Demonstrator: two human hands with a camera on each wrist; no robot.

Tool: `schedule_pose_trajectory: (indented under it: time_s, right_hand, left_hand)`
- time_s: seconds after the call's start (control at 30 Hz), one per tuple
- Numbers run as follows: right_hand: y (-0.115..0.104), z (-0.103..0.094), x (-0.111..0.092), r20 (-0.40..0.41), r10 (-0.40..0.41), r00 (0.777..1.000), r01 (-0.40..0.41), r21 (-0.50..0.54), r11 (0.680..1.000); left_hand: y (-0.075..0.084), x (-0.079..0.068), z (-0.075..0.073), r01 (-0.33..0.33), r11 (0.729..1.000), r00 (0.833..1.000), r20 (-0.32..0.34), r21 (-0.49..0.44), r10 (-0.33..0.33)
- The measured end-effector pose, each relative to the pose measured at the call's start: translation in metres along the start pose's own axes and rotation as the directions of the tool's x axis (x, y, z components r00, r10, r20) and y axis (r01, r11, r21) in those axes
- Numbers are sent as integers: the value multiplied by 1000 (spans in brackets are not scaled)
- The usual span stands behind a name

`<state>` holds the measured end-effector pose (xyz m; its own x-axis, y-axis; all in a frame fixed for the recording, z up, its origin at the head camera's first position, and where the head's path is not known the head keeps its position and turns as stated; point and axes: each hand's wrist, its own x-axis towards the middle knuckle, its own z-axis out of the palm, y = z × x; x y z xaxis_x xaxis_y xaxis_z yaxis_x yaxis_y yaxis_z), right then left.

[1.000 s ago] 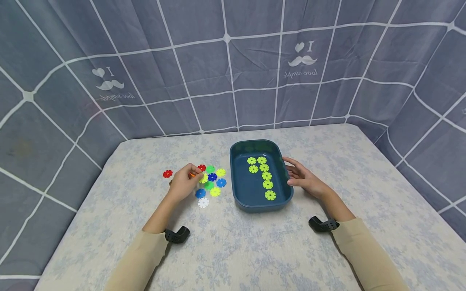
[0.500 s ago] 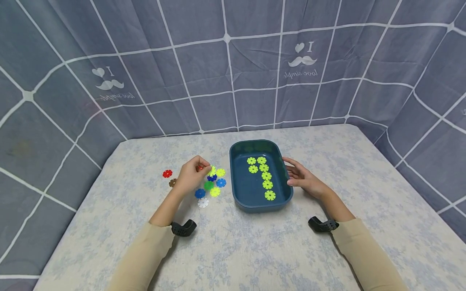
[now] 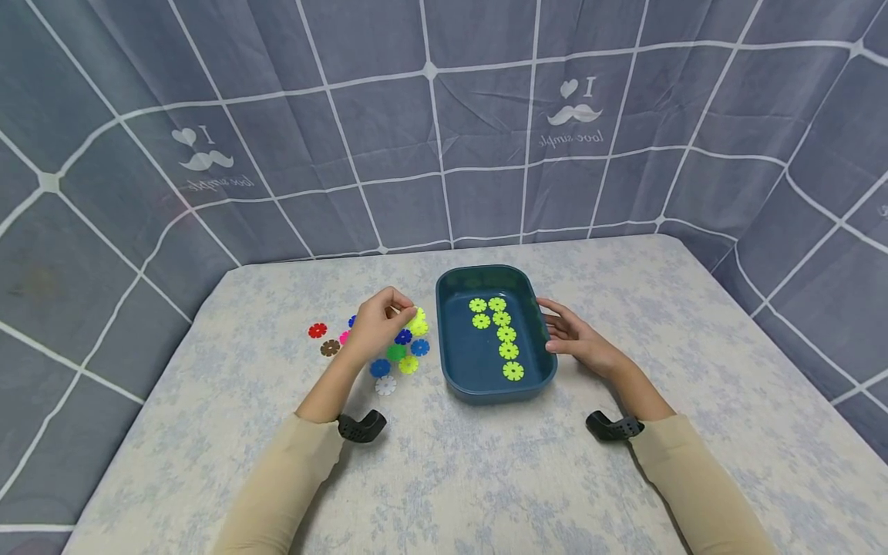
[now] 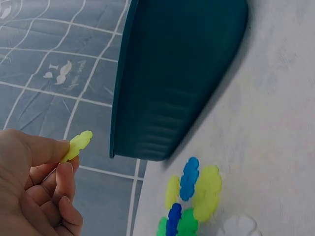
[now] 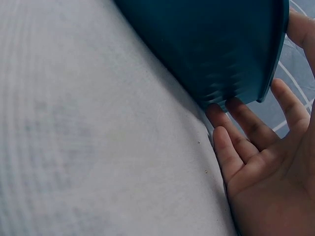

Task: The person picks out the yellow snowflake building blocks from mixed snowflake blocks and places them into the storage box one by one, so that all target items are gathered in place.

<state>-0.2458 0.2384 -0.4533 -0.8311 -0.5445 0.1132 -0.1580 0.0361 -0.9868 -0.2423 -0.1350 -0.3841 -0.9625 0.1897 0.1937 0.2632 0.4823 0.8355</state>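
My left hand pinches a yellow snowflake disc between thumb and forefinger, up off the table and left of the dark teal bin. In the left wrist view the other fingers curl below it. Beneath and around this hand lie loose discs, among them a white disc, a green disc and a light blue disc. My right hand rests against the bin's right side, its fingers extended along the wall and the thumb near the rim. Several yellow-green discs lie flat inside the bin.
A red disc and a brown disc lie left of the loose group. The patterned tablecloth runs back to a grey-blue curtain with white lines. Black wrist straps are on both arms.
My left hand has lifted the yellow disc from the loose pile and moved right, towards the bin. My right hand stays against the bin's side.
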Motion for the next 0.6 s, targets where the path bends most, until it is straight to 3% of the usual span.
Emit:
schedule_pose_trajectory:
  time_s: [0.23,0.6]
  right_hand:
    - [-1,0,1,0,4,1000,-4,4,1000]
    - [-1,1,0,-1,2,1000,-2,4,1000]
  left_hand:
    - [7,4,4,-6,1000,1000,2,-10,6]
    - [18,15,18,-69,997,997,16,-31,70]
